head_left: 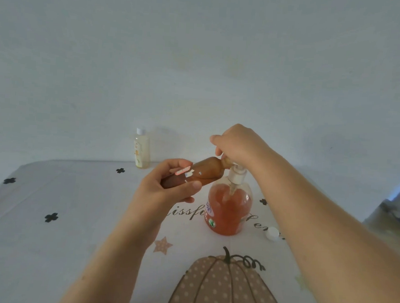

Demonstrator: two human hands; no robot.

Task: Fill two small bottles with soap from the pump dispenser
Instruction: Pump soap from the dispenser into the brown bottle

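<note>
Left hand (pixel 166 191) grips an amber bottle (pixel 207 169) tilted toward the pump dispenser (pixel 228 211), whose head the right hand (pixel 239 144) curls over

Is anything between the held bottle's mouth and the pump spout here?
Nothing visible. The left hand holds the brown bottle tilted, its neck against the pump head, where the right hand curls its fingers over and hides the mouth itself. A white cap lies on the table, right of the dispenser.
</note>
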